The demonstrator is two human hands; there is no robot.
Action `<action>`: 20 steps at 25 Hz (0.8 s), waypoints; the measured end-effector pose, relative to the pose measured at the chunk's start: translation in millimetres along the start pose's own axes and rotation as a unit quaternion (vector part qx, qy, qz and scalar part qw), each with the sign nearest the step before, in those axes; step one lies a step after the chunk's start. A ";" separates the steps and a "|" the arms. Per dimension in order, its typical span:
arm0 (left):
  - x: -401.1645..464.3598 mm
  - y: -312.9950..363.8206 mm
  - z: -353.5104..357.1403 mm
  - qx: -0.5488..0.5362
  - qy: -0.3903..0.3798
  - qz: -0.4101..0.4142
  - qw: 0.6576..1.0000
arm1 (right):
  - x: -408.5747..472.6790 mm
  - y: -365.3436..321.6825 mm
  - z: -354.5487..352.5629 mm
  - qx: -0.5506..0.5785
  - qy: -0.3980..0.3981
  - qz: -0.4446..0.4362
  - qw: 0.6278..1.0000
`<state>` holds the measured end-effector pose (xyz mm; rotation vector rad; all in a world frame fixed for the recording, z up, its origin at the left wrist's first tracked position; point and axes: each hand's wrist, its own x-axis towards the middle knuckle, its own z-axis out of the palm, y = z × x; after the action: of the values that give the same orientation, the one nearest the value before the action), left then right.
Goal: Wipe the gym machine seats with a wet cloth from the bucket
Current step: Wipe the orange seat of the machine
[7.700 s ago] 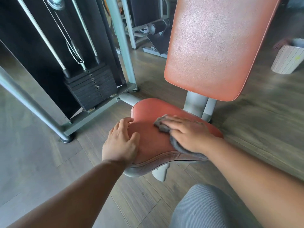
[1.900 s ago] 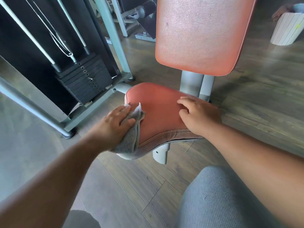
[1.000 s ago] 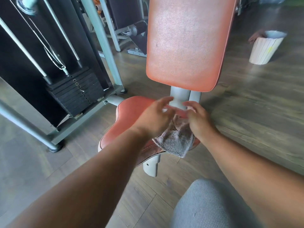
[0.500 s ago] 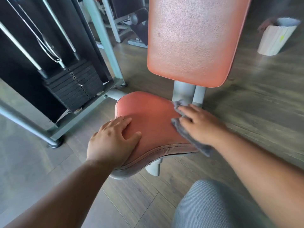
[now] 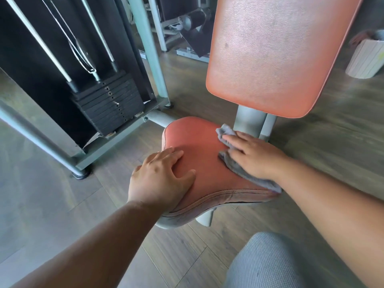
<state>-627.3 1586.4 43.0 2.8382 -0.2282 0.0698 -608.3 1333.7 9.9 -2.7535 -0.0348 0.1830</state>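
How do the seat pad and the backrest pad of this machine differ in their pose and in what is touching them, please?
The seat pad lies roughly flat and low; the backrest pad stands upright above it. The seat pad has both hands on it, the left hand bare and the right hand pressing a grey cloth; nothing touches the backrest pad. The seat pad narrows toward the front; the backrest pad is a broader rounded rectangle. Both are orange-red upholstery.
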 end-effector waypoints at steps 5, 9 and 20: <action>-3.0 -2.2 0.0 -0.018 0.016 0.005 1.000 | 56.5 -67.2 12.6 -0.008 -0.024 -0.071 0.997; 0.1 -2.7 2.0 -0.012 0.016 0.012 1.000 | 47.4 -34.6 3.6 0.031 -0.056 -0.119 0.991; 3.2 -8.4 5.1 -0.020 0.021 0.019 0.999 | 130.7 -67.0 16.0 0.029 -0.090 -0.149 0.984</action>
<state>-622.7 1592.4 35.9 2.7888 -0.2710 0.1309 -480.9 1408.1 4.2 -2.6242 -0.4780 0.3434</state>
